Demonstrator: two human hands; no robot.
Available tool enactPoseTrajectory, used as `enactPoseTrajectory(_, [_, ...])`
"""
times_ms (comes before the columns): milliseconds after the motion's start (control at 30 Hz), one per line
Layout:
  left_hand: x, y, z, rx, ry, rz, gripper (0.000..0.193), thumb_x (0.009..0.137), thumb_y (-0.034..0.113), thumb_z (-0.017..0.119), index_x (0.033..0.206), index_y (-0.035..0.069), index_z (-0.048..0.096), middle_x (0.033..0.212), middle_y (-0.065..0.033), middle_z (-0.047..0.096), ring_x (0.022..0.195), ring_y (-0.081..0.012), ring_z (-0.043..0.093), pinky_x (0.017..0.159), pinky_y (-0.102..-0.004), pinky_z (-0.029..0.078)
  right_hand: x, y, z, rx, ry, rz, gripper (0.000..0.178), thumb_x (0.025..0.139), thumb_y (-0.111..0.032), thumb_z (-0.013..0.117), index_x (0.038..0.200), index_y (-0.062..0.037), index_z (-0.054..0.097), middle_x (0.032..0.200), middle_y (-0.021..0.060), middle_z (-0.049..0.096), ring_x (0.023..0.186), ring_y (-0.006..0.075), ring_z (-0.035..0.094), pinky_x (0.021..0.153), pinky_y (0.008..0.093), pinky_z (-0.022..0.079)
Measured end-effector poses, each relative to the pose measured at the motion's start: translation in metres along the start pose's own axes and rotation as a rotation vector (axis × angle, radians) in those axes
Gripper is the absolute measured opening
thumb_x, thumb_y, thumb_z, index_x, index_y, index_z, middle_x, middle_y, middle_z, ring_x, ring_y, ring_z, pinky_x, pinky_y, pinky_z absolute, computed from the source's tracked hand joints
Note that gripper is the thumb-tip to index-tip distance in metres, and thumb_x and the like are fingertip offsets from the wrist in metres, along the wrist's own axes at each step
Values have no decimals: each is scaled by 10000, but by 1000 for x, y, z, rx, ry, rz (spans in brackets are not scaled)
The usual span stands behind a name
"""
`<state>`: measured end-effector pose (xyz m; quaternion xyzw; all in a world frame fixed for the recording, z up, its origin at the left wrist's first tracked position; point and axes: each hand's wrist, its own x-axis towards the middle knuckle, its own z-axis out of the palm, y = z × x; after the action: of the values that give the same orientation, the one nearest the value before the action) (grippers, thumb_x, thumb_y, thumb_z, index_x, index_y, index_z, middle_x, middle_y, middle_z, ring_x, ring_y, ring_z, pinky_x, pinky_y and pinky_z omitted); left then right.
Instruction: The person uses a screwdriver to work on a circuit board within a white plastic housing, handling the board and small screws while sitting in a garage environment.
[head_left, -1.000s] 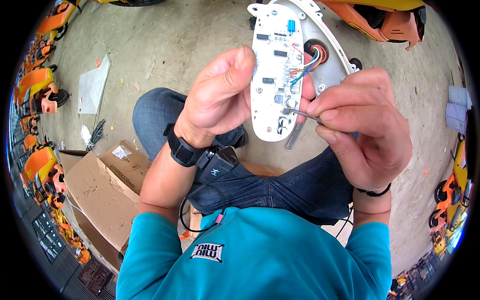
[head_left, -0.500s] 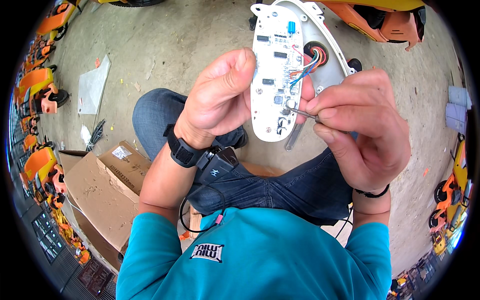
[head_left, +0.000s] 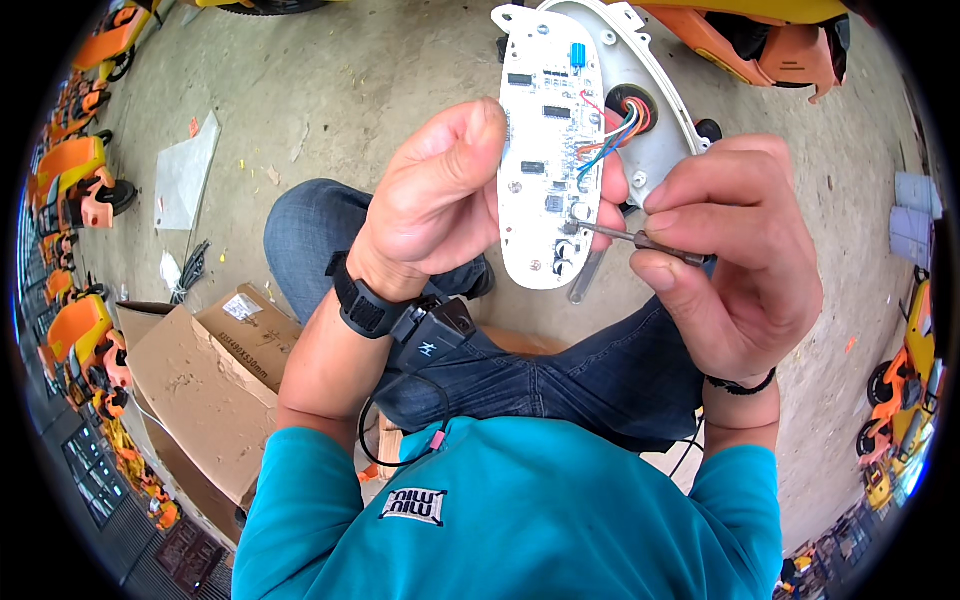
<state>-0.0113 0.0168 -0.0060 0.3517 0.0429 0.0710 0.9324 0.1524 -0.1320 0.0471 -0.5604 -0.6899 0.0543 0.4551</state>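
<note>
My left hand (head_left: 440,185) grips a white oval circuit board (head_left: 535,215) by its edges, thumb on the near-left side and fingertips showing past the right edge. Chips, a blue component and small cylinders dot its face. Coloured wires (head_left: 625,135) run from the board into a round hole in a white plastic housing (head_left: 655,75) behind it. Between thumb and fingers of my right hand (head_left: 745,250) is a small screwdriver (head_left: 668,248) with a dark handle. Its thin shaft points left, and the tip meets the board's lower part near a small component.
A clear strip (head_left: 588,278) sticks out below the board. An open cardboard box (head_left: 205,370) stands on the floor at left. A white sheet (head_left: 188,175) and a cable bundle (head_left: 190,272) lie beyond it. An orange vehicle body (head_left: 765,45) is at the far right.
My right fingers have shifted back along the screwdriver, so more of its handle and shaft shows. The board has moved slightly left and down; its tip contact stays in the same area.
</note>
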Motion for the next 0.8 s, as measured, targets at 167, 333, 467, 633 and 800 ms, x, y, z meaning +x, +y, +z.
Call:
enactPoseTrajectory(167, [0,-2,-4,-23,-32,11,825,920,531,467,1395,-105,243,1209,-240,535,1045,-325,609,851,-423,528,0,-7,-6,-92,-26,72,200,689,-74,759,851,-55,643,820,65,580,774,212,499,672,315,397])
enactPoseTrajectory(333, [0,-2,-5,-49,-44,-1,784,931,491,477,1406,-82,230,1240,-259,503,1085,-367,589,891,-467,515,1,-9,-6,-151,-59,54,215,652,-72,770,833,-59,656,778,50,565,728,213,488,637,314,386])
enactPoseTrajectory(467, [-1,-1,-5,-56,-47,3,777,931,483,483,1405,-80,235,1238,-270,498,1093,-376,585,907,-477,508,2,-8,-5,-160,-47,17,227,648,-88,770,846,-60,663,768,47,571,717,213,490,635,318,388])
enactPoseTrajectory(633, [3,-4,-7,-51,-83,66,665,942,447,478,1319,-84,342,1213,-279,524,1092,-365,586,933,-470,494,2,-6,-5,-171,-41,13,226,644,-82,766,848,-61,670,777,49,582,721,215,496,641,323,395])
enactPoseTrajectory(800, [3,-6,-9,-112,-116,121,476,963,377,476,1149,-57,533,1198,-285,560,1115,-354,577,939,-465,482,3,-7,-4,-177,-44,23,223,639,-72,767,841,-62,674,784,53,592,734,220,506,652,324,407])
